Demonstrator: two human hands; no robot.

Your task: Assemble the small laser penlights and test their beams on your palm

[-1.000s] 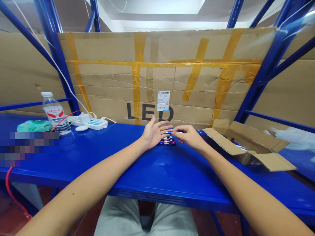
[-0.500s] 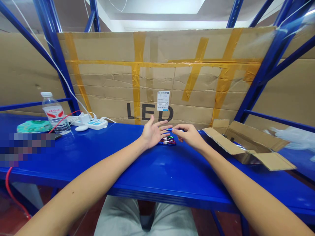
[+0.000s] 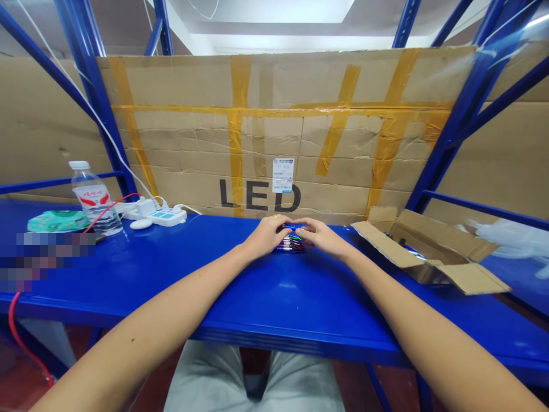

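Observation:
A blue pen (image 3: pixel 292 226) lies crosswise between my two hands, just above the table. My left hand (image 3: pixel 268 234) is closed on its left end, fingers bent over the far side and thumb nearer me. At the other end, my right hand (image 3: pixel 321 237) pinches the pen with thumb and fingers. Directly below and in front of them, several coloured pens (image 3: pixel 292 246) lie side by side on the blue table (image 3: pixel 274 292). The hands partly cover this row.
An open cardboard box (image 3: pixel 429 246) with some items inside stands on the right. To the left are a water bottle (image 3: pixel 96 197), a green soft pack (image 3: pixel 58 220) and a white power strip (image 3: pixel 165 216) with cables. A large cardboard sheet (image 3: pixel 193 143) closes off the back.
My left hand has turned from an open palm to closed fingers on the blue pen. My right hand has brought the pen down slightly, over the row.

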